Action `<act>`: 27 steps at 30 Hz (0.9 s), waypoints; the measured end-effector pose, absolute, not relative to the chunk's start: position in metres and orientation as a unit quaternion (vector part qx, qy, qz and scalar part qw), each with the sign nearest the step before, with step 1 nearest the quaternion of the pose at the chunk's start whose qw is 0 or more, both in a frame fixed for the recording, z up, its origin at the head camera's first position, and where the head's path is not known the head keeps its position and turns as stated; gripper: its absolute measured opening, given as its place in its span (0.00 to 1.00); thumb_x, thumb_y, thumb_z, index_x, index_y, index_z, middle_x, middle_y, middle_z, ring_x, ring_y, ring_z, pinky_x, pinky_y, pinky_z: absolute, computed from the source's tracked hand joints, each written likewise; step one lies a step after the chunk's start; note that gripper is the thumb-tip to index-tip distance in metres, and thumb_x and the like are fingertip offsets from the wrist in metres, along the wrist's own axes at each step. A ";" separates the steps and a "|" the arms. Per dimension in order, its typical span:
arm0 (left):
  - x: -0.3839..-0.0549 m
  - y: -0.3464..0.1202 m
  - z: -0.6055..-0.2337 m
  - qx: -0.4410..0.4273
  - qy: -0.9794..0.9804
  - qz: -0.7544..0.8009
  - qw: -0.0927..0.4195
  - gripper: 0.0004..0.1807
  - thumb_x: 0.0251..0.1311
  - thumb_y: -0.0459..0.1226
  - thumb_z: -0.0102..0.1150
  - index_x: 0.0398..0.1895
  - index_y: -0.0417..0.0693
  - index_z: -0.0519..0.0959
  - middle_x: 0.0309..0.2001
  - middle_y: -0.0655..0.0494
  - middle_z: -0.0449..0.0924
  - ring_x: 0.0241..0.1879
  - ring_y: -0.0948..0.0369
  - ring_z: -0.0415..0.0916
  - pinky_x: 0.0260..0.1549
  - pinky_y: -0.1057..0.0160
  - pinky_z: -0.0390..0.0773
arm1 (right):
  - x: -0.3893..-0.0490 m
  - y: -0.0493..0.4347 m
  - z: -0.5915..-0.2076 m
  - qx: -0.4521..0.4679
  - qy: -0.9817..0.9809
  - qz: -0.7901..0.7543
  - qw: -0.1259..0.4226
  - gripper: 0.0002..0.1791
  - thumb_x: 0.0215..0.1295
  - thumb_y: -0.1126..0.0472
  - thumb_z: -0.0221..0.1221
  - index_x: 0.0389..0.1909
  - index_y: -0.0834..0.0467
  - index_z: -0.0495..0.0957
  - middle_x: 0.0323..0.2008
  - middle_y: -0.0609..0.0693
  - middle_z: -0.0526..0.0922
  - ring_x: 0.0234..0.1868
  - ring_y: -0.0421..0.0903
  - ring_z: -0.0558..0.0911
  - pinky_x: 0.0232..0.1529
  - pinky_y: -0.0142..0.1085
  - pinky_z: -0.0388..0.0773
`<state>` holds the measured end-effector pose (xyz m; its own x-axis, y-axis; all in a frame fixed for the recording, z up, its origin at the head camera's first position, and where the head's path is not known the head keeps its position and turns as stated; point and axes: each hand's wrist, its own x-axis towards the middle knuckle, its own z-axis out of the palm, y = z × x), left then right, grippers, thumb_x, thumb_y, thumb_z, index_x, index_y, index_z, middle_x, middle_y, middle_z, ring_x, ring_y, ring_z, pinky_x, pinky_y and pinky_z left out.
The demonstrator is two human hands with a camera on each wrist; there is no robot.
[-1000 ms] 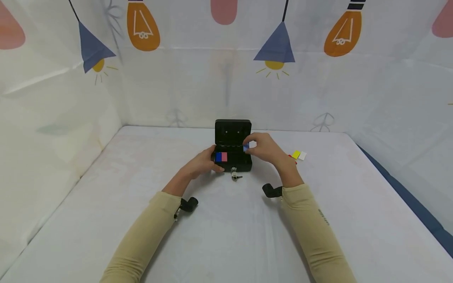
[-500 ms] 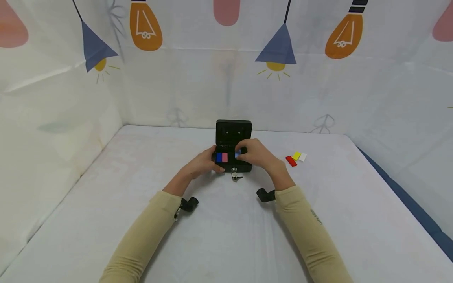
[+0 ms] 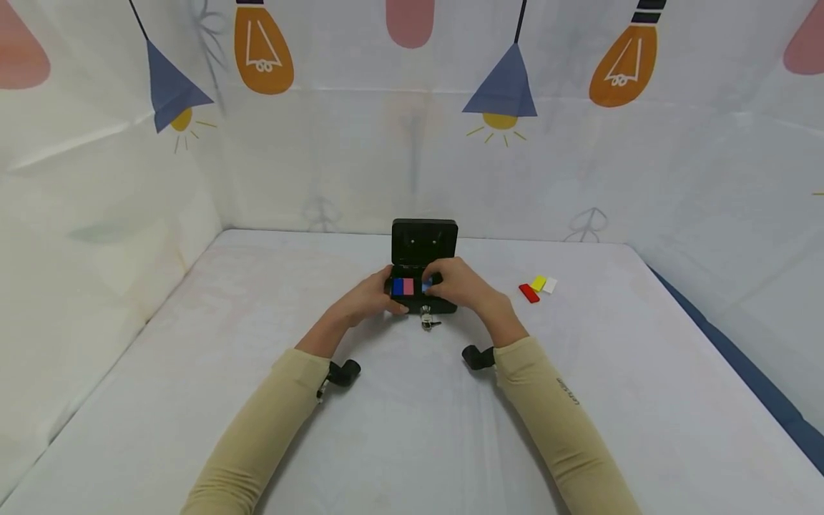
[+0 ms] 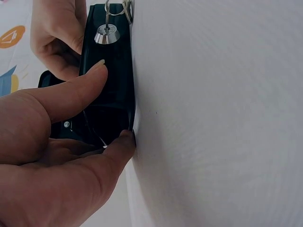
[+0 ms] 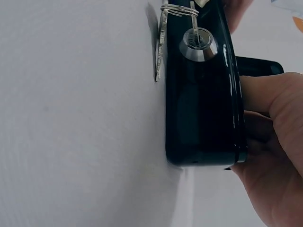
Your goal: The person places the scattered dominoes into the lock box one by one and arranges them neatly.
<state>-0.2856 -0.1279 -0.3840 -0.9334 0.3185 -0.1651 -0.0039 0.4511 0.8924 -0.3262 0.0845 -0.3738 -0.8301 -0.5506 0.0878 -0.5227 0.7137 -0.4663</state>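
Observation:
A black cash box (image 3: 444, 307) stands on the white table with its lid (image 3: 423, 239) raised. My left hand (image 3: 365, 297) grips its left end, thumb on the front face in the left wrist view. Over the box's interior, my right hand (image 3: 462, 283) pinches a small light blue block (image 3: 426, 285) between thumb and fingers, to the right of a pink block (image 3: 408, 287). A dark blue block (image 3: 398, 287) lies left of the pink one. In the right wrist view, the box's front wall hides the right fingertips. A key sits in the silver lock (image 5: 199, 45) on the front.
Beyond the right arm lie a red block (image 3: 529, 293), a yellow block (image 3: 538, 283) and a white block (image 3: 550, 286) on the table (image 3: 412, 429). A second key (image 5: 161, 52) hangs from the ring at the lock. A printed white curtain (image 3: 360, 157) rises behind the table.
My right hand has moved left and slightly down with the light blue block, from the box's right end toward the pink block. The left hand has stayed on the box.

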 end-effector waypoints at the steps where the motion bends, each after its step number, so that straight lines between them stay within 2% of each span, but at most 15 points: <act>1: -0.285 -0.128 -0.384 0.094 0.837 0.515 0.157 0.47 0.54 0.30 0.69 0.76 0.48 0.55 0.68 0.47 0.69 0.64 0.51 0.65 0.69 0.46 0.62 | -0.326 0.083 -0.374 -0.291 0.925 -0.242 0.029 0.14 0.62 0.62 0.66 0.49 0.58 0.84 0.49 0.53 0.86 0.50 0.49 0.80 0.56 0.46 0.79; 6: -0.284 -0.128 -0.383 0.094 0.837 0.515 0.157 0.48 0.55 0.30 0.69 0.77 0.48 0.53 0.69 0.47 0.68 0.65 0.52 0.65 0.69 0.46 0.62 | -0.326 0.079 -0.377 -0.298 0.924 -0.239 0.025 0.13 0.62 0.63 0.66 0.48 0.59 0.84 0.48 0.54 0.86 0.50 0.49 0.80 0.56 0.45 0.79; 15: -0.284 -0.129 -0.384 0.107 0.829 0.527 0.156 0.45 0.55 0.29 0.68 0.75 0.49 0.57 0.67 0.46 0.70 0.62 0.51 0.67 0.68 0.46 0.63 | -0.327 0.075 -0.379 -0.309 0.922 -0.230 0.021 0.12 0.62 0.63 0.66 0.47 0.60 0.85 0.47 0.54 0.86 0.50 0.50 0.81 0.56 0.45 0.79; 27: -0.286 -0.129 -0.386 0.096 0.834 0.520 0.158 0.45 0.56 0.30 0.68 0.75 0.50 0.56 0.69 0.48 0.68 0.65 0.51 0.64 0.69 0.44 0.61 | -0.330 0.069 -0.381 -0.308 0.924 -0.227 0.026 0.13 0.62 0.64 0.66 0.48 0.59 0.85 0.48 0.53 0.86 0.49 0.48 0.80 0.58 0.45 0.79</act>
<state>-0.2859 -0.1289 -0.3855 -0.9313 0.3252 -0.1642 -0.0045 0.4405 0.8977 -0.3298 0.0691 -0.3814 -0.8089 -0.5807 0.0920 -0.5574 0.7076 -0.4344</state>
